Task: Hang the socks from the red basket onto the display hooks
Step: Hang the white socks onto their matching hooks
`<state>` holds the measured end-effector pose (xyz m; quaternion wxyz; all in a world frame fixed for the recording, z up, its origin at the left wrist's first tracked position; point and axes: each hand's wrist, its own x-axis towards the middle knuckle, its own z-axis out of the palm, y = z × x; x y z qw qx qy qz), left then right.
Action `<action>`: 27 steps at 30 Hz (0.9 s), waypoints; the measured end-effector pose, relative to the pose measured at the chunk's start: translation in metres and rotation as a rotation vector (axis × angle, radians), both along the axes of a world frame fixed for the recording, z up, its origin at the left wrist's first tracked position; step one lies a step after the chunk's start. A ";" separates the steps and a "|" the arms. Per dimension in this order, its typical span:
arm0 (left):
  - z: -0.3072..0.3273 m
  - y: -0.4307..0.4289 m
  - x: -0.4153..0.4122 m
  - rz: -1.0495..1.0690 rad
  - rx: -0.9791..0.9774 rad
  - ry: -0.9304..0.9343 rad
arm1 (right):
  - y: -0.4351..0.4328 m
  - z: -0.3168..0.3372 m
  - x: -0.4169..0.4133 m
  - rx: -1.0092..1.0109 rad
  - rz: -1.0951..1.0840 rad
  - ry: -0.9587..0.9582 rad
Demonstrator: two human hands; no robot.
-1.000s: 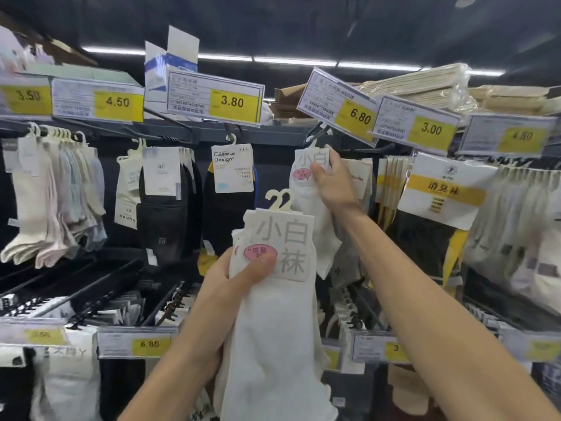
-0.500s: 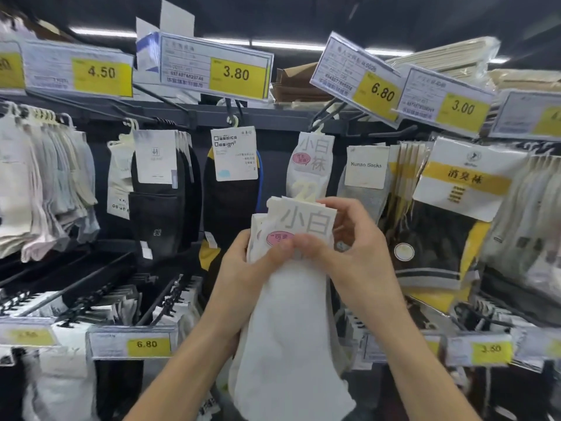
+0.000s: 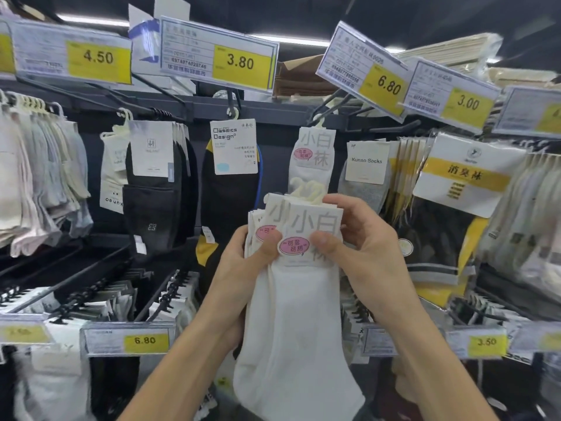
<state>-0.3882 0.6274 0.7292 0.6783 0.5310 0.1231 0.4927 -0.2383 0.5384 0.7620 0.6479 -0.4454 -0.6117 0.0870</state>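
In the head view, you hold a bundle of white socks (image 3: 300, 323) in front of the rack. Your left hand (image 3: 243, 256) grips the stacked paper cards with its thumb pressed on the front, and your right hand (image 3: 361, 244) pinches the front card (image 3: 312, 229), which is printed 小白袜 in grey with a pink speech-bubble sticker. The smooth, soft knit hangs limp below the stiff cards, and cream plastic hangers (image 3: 306, 189) curl up above them. Just behind, a matching pair (image 3: 314, 159) hangs from a display hook (image 3: 329, 109) under the yellow 6.80 tag (image 3: 385, 85), between the "Classics Design" card (image 3: 233, 147) and the "Kunao Socks" card (image 3: 366, 161).
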 end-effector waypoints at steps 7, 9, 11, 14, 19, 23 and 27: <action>-0.003 0.008 -0.003 0.028 -0.059 -0.031 | 0.017 0.017 0.026 0.148 -0.137 0.268; -0.003 0.010 -0.005 0.060 -0.032 -0.022 | 0.030 0.034 0.036 0.179 -0.216 0.253; -0.001 0.010 -0.006 0.082 -0.006 -0.012 | 0.044 0.051 0.043 0.199 -0.276 0.202; 0.000 0.009 -0.005 0.089 0.016 -0.019 | 0.065 0.072 0.049 0.177 -0.393 0.062; 0.002 0.007 -0.005 0.099 0.030 -0.019 | 0.094 0.090 0.049 0.176 -0.398 -0.020; 0.001 0.006 -0.004 0.126 0.027 -0.010 | 0.106 0.090 0.051 0.167 -0.330 -0.105; 0.002 0.005 -0.003 0.160 0.038 -0.028 | 0.111 0.088 0.058 0.113 -0.365 -0.172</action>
